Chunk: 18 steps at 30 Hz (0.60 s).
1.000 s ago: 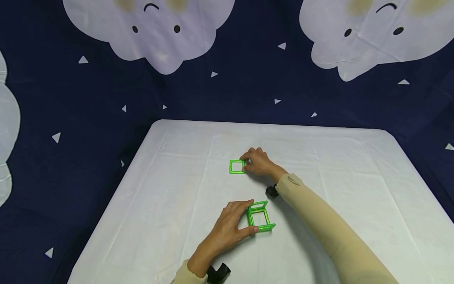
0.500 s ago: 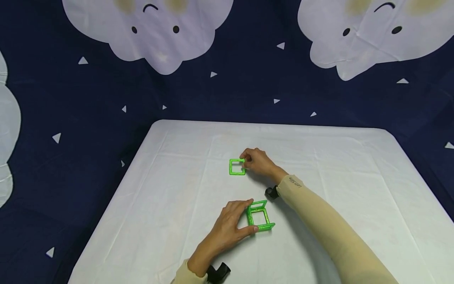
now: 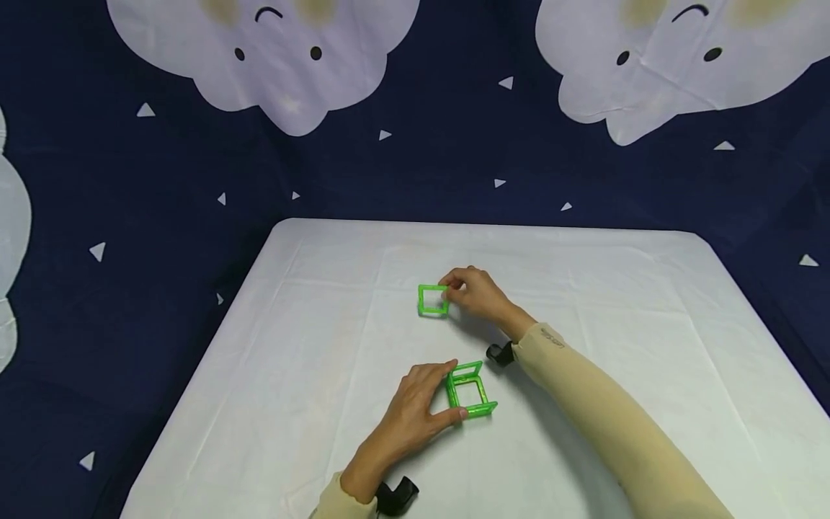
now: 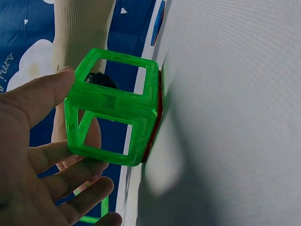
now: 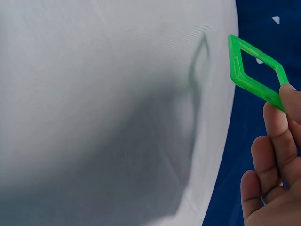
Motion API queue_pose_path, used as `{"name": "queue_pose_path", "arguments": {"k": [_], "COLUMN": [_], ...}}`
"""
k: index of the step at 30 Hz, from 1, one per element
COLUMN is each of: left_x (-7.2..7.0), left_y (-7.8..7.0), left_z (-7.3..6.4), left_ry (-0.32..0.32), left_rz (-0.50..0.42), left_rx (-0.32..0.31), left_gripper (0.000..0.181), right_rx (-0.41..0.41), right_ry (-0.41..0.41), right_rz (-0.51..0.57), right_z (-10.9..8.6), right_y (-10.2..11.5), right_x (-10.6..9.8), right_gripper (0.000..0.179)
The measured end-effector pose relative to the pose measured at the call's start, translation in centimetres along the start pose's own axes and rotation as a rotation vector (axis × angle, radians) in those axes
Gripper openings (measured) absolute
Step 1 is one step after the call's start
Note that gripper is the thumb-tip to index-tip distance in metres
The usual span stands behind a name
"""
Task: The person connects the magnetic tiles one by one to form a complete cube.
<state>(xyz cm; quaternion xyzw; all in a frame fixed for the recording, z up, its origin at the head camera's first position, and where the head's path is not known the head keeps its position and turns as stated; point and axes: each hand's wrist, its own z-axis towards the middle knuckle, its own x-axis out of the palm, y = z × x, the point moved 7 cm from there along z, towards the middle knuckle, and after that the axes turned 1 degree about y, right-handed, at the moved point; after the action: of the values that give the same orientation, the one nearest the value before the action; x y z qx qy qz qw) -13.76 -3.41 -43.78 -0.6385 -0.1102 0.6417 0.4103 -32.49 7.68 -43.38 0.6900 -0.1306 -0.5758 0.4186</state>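
In the head view, my left hand (image 3: 410, 418) holds a partly built box of green square magnetic tiles (image 3: 481, 410) between thumb and fingers, near the table's middle. The left wrist view shows the box's frames (image 4: 110, 101) joined at their edges, with a red strip along the side towards the table. Farther back, my right hand (image 3: 478, 294) pinches a single green square frame tile (image 3: 421, 301) by its right side. In the right wrist view this tile (image 5: 254, 85) stands off the cloth, held between thumb and forefinger, its shadow falling on the cloth.
A white cloth covers the table (image 3: 292, 375). Behind it hangs a dark blue curtain (image 3: 441, 180) with clouds and small white triangles. A thin blue and red piece (image 4: 158, 23) lies on the table in the left wrist view. Black cameras sit at both wrists.
My right hand has raised the single tile slightly from the cloth. My left hand keeps its hold on the box. The head view has shifted a little.
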Motion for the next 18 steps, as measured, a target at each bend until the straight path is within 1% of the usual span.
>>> {"name": "queue_pose_path", "arguments": {"k": [4, 13, 18], "left_x": [-0.1, -0.1, 0.0], "left_y": [-0.1, 0.0, -0.1], "left_z": [-0.1, -0.1, -0.2], "left_ry": [-0.015, -0.027, -0.047], "left_rz": [0.013, 0.034, 0.027], "left_rx": [0.005, -0.010, -0.005], "left_gripper": [0.069, 0.070, 0.071], "right_rx": [0.010, 0.050, 0.078], "right_ry": [-0.056, -0.160, -0.196], "right_rz": [0.023, 0.094, 0.136], "right_z": [-1.0, -4.0, -5.5], "right_y": [0.0, -1.2, -1.3], "right_x": [-1.1, -3.3, -4.1], "right_gripper": [0.017, 0.014, 0.013]}}
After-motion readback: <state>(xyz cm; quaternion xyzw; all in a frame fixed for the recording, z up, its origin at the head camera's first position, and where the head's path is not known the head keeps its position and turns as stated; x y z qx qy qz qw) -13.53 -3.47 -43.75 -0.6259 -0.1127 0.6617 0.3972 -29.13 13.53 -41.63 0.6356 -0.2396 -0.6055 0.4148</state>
